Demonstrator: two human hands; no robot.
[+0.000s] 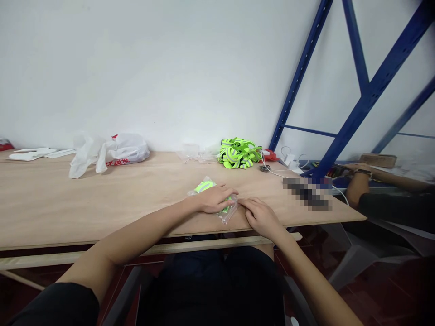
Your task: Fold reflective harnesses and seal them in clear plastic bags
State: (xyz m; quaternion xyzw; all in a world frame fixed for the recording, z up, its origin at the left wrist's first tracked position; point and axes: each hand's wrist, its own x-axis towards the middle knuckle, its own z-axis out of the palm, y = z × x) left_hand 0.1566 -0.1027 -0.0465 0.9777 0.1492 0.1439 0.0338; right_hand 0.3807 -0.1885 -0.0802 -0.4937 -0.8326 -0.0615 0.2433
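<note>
Encasing neon-green webbing (205, 185), the clear bag (226, 218) glistens.

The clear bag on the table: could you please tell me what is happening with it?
A person's left hand lies flat on the clear bag, which has neon-green strap material inside. The right hand has its fingertips at the bag's near right edge. The bag rests on the wooden table. A loose pile of similar green straps sits farther back.

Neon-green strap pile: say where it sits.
In the head view, the strap pile lies far back on the table, right of centre, between clear plastic and a red item.
</note>
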